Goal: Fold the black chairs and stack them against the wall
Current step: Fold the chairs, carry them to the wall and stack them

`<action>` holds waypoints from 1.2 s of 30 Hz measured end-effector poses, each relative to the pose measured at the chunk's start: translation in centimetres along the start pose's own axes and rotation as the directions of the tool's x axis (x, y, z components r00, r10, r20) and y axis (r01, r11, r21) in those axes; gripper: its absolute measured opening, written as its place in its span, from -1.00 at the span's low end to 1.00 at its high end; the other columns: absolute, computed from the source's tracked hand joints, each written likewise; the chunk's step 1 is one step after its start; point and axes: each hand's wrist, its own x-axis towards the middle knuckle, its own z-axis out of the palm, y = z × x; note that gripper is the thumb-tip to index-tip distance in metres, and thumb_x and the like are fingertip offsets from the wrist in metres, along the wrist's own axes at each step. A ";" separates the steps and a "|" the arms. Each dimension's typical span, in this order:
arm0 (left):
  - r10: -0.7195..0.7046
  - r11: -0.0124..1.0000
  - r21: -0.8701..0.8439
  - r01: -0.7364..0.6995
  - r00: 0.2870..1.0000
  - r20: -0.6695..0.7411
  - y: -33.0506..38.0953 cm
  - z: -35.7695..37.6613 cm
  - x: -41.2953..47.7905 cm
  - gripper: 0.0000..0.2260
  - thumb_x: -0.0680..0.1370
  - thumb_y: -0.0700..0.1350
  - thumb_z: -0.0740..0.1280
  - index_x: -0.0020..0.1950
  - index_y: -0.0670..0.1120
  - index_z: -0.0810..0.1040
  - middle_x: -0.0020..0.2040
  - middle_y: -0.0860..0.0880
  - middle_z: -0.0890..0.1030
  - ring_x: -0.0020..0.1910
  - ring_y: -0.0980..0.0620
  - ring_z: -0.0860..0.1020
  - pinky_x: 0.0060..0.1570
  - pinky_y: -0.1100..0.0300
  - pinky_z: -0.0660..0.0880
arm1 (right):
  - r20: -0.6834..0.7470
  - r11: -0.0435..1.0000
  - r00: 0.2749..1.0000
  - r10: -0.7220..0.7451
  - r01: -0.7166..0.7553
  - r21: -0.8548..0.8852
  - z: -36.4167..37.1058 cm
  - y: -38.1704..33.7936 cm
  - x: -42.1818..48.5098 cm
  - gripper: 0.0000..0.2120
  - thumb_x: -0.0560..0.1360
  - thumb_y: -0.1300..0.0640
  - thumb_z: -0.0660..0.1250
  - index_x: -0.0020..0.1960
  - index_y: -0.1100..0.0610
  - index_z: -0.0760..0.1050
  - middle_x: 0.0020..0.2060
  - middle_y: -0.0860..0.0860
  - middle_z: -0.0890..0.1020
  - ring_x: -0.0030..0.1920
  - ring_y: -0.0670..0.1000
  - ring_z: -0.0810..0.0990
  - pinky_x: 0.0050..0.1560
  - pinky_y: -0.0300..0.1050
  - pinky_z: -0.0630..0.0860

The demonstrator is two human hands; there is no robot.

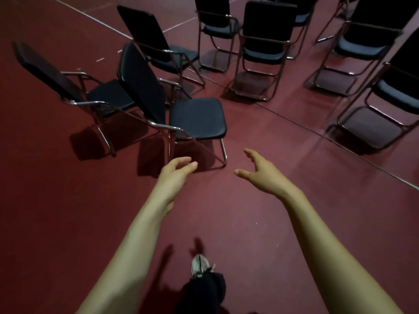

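Closest to camera: one pale shoe (199,265) and a dark trouser leg (204,291) on the red floor (68,211). Both bare forearms reached forward. Left hand (175,175) was loose, fingers relaxed and apart, holding nothing. Right hand (260,175) was spread, thumb out, also holding nothing. Neither hand touched a chair.

Just beyond the hands: nearest black chair (197,117), unfolded, seat flat, standing on its metal frame, backrest to the left. Behind and left of it a second chair (108,96), unfolded, close beside the first. Farther back a third chair (145,30), also unfolded.

A pale line (294,125) ran diagonally across the floor. Past it stood more black chairs (263,53), all open, in a loose row toward the right edge. Could not tell whether these were real or mirrored.
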 end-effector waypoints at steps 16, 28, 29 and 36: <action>0.069 0.982 0.168 -0.090 0.990 0.126 17.0 -10.7 39.0 -0.75 0.55 -0.11 0.37 0.22 -0.08 0.55 0.06 0.06 0.60 0.00 0.25 0.53 0.12 0.24 0.39 | -0.049 0.994 0.995 0.081 -0.078 0.076 1.8 -12.8 41.0 -0.31 0.50 -0.04 0.37 0.52 0.09 0.16 0.48 0.01 0.28 0.45 0.03 0.27 0.39 -0.10 0.24; -0.037 0.925 0.360 -0.127 0.909 0.415 26.7 -10.9 62.8 -0.71 0.56 -0.11 0.36 0.26 -0.15 0.53 0.04 0.01 0.56 -0.14 0.24 0.49 -0.26 0.37 0.38 | -0.148 0.954 0.949 0.278 -0.255 0.156 0.6 -18.1 60.0 -0.35 0.52 0.00 0.35 0.51 0.14 0.18 0.47 0.05 0.29 0.45 0.03 0.28 0.37 -0.18 0.20; -0.045 0.910 0.388 -0.150 0.892 0.450 27.2 -10.7 64.6 -0.71 0.56 -0.11 0.37 0.25 -0.15 0.53 0.03 0.02 0.56 -0.14 0.22 0.50 -0.28 0.37 0.37 | -0.160 0.943 0.936 0.313 -0.286 0.171 0.9 -18.1 61.0 -0.34 0.51 -0.01 0.35 0.51 0.14 0.18 0.47 0.06 0.29 0.45 0.03 0.28 0.37 -0.18 0.20; -0.148 0.818 0.509 -0.268 0.757 0.636 29.6 -9.8 76.6 -0.73 0.56 -0.13 0.36 0.24 -0.17 0.52 0.07 -0.04 0.55 -0.03 0.11 0.48 -0.52 0.48 0.38 | -0.237 0.822 0.797 0.556 -0.482 0.305 3.9 -19.3 67.7 -0.35 0.51 -0.01 0.35 0.50 0.15 0.20 0.45 0.07 0.33 0.42 0.06 0.33 0.36 -0.13 0.25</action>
